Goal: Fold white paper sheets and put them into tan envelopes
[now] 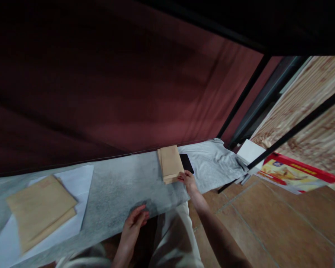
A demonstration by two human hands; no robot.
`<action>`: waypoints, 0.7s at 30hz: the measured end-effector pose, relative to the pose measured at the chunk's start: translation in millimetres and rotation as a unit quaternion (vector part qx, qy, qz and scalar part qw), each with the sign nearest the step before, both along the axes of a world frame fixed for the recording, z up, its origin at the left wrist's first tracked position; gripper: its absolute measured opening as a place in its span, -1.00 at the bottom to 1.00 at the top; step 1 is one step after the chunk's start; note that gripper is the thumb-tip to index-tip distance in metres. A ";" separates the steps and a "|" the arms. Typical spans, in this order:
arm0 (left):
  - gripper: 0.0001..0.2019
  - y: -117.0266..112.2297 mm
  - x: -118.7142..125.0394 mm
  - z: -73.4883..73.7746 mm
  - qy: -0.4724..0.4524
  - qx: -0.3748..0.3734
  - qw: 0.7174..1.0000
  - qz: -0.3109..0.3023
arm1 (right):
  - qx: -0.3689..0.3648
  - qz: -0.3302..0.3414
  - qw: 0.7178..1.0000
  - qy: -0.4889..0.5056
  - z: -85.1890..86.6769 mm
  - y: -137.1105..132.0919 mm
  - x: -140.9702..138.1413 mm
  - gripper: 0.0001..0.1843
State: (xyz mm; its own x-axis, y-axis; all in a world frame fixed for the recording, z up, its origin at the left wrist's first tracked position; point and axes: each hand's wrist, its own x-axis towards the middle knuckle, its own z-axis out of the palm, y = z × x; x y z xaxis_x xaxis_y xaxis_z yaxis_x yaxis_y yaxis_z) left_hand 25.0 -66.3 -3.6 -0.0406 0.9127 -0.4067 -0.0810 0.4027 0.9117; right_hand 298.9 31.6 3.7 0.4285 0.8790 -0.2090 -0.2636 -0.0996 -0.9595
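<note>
**A:** What lies at the left?

**B:** A brown envelope pile [40, 208] on a white sheet [82, 178], with no hand on it. The left hand [134, 223] rests half curled at the near edge of the tabletop [120, 178] and holds nothing.

**A:** And the right hand?

**B:** The right hand [188, 180] is stretched out. Its fingertips touch the near corner of the tan stack [171, 163], but it isn't gripped. A dark flat thing [187, 162] lies just beside it. I'd judge that lifting the stack calls for fingers under that edge.
</note>
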 end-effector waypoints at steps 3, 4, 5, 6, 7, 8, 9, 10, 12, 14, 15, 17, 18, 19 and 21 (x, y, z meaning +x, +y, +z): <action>-0.36 -5.2 -5.8 -4.6 0.005 -0.007 1.000 0.006 | -0.015 -0.002 1.000 -0.021 -9.4 2.2 2.1 -0.57; -0.35 -6.7 -7.6 -5.7 0.006 -0.009 1.000 0.008 | -0.021 -0.002 0.999 -0.030 -12.2 2.3 3.1 -0.59; -0.35 -8.2 -9.1 -6.8 0.007 -0.011 1.000 0.010 | -0.025 -0.002 0.999 -0.040 -14.7 2.2 4.4 -0.61; -0.34 -9.7 -10.5 -7.7 0.007 -0.013 1.000 0.011 | -0.029 -0.003 0.998 -0.051 -16.7 1.9 5.9 -0.62; -0.34 -11.2 -11.6 -8.6 0.008 -0.015 1.000 0.013 | -0.033 -0.003 0.998 -0.063 -18.5 1.3 7.5 -0.64; -0.33 -12.6 -12.5 -9.6 0.008 -0.015 1.000 0.015 | -0.036 -0.004 0.997 -0.075 -19.9 0.6 9.3 -0.65; -0.34 -13.9 -13.3 -10.6 0.010 -0.013 1.000 0.018 | -0.040 -0.004 0.995 -0.088 -20.9 -0.3 11.0 -0.66; -0.34 -15.1 -14.2 -11.6 0.013 -0.011 1.000 0.019 | -0.044 -0.005 0.994 -0.101 -21.7 -1.2 12.6 -0.66; -0.35 -17.0 -16.2 -13.9 0.019 -0.005 1.000 0.020 | -0.051 -0.008 0.991 -0.126 -22.6 -2.9 14.8 -0.65; -0.36 -18.3 -19.3 -15.8 0.026 0.001 0.999 0.019 | -0.058 -0.009 0.988 -0.146 -22.8 -4.5 15.8 -0.61; -0.37 -18.8 -21.2 -16.5 0.030 0.004 0.999 0.019 | -0.061 -0.009 0.986 -0.154 -22.8 -5.5 16.0 -0.59; -0.38 -19.5 -25.7 -17.0 0.036 0.009 0.999 0.021 | -0.065 -0.008 0.984 -0.164 -23.4 -8.6 15.8 -0.50; -0.38 -19.8 -28.3 -16.9 0.039 0.011 0.999 0.025 | -0.068 -0.005 0.983 -0.169 -24.0 -10.9 15.6 -0.45; -0.38 -20.2 -30.9 -16.6 0.043 0.013 0.999 0.029 | -0.069 -0.004 0.982 -0.176 -25.0 -14.0 15.4 -0.40; -0.39 -21.1 -36.2 -15.7 0.048 0.018 0.998 0.039 | -0.071 -0.002 0.978 -0.198 -27.9 -22.2 14.5 -0.31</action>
State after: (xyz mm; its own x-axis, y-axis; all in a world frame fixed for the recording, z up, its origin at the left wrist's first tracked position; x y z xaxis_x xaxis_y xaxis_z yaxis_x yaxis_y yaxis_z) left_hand -11.3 -87.3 -19.3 -0.1493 0.9195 -0.3638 -0.0214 0.3648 0.9308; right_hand 313.4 9.4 -24.2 0.5032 0.8518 -0.1458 0.1249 -0.2387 -0.9630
